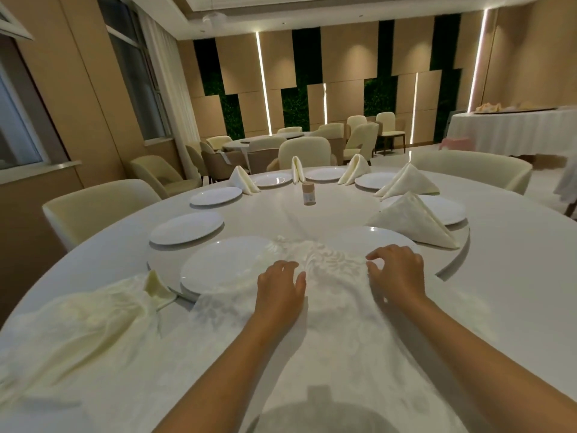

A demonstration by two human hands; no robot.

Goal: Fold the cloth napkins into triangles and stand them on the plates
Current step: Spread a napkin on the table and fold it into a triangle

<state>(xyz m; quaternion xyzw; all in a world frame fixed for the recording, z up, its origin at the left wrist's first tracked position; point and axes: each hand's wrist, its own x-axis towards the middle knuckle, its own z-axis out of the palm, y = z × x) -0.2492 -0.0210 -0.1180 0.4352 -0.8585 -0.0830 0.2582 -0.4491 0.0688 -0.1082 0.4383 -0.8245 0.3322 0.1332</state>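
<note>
A white patterned cloth napkin [331, 310] lies spread flat in front of me, its far edge bunched over two white plates [224, 267]. My left hand [279, 287] rests on the napkin with fingers relaxed. My right hand [398, 270] sits on it too, fingers bent with the tips pressing the cloth. Another loose napkin [84, 326] lies crumpled at the left. Folded triangle napkins [415, 220] stand on plates at the right and far side.
Bare white plates [186, 228] line the left rim of the lazy Susan. A small jar [309, 193] stands at the table's centre. Cream chairs [96, 204] ring the round table; more tables and chairs stand behind.
</note>
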